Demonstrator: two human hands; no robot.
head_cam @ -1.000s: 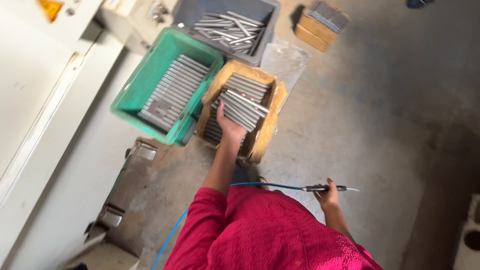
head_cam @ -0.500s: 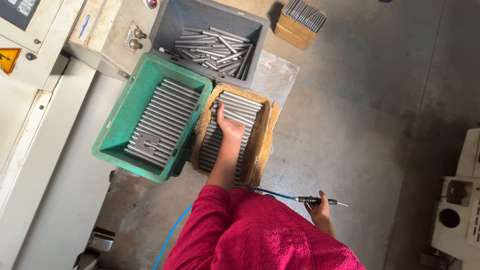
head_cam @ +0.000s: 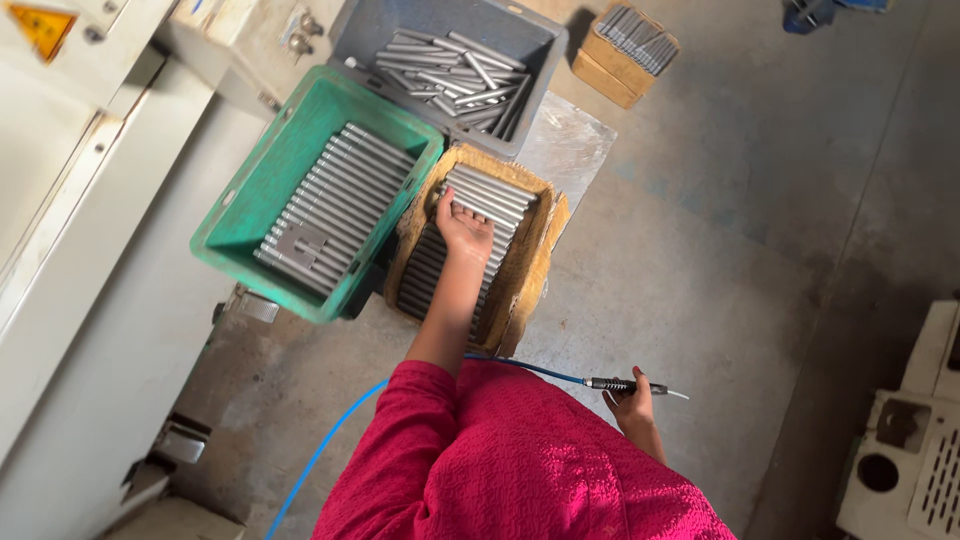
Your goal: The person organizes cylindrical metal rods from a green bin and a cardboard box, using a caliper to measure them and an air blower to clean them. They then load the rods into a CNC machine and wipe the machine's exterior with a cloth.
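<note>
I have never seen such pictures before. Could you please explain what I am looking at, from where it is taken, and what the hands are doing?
The picture comes from a camera worn on a person's head, so it looks straight down at that person's own arms and red sleeves. There is no robot here.

The left hand reaches into a cardboard box on the floor and rests on the grey metal rods stacked in it. I cannot tell whether the fingers grip a rod. The right hand holds a slim dark tool with a thin metal tip; a blue hose runs from it.

Beside the box stands a green plastic crate with rods laid in neat rows. Behind it is a grey bin with rods lying loosely, and a smaller cardboard box farther away. Pale machine housings stand at the left and the lower right.
</note>
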